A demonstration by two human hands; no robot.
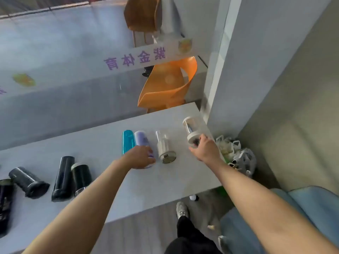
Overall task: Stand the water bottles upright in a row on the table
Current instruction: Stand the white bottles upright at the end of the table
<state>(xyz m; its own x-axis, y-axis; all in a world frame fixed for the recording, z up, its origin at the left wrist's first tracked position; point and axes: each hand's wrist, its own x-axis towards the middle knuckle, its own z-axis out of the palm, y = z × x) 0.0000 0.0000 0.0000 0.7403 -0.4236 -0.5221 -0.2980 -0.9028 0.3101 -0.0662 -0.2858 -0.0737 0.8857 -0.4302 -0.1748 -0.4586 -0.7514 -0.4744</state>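
Note:
Several water bottles lie on their sides on the white table [128, 189]. My left hand [140, 155] grips the near end of a lilac bottle [141, 138], which lies beside a teal bottle [127, 141]. A clear bottle with a white cap [164, 146] lies just right of them. My right hand [203, 149] holds the cap end of a clear, cream-capped bottle [190, 128] near the table's right end. Dark bottles lie to the left: one tall black [63, 178], one dark green [81, 177], one black [27, 181], and another at the left edge [5, 204].
An orange chair [167, 83] stands behind the table. A white pillar [256, 70] rises at the right, with plastic bags [236, 154] on the floor at its foot. A blue seat [302, 208] is at my lower right. My shoe [181, 210] shows below the table's front edge.

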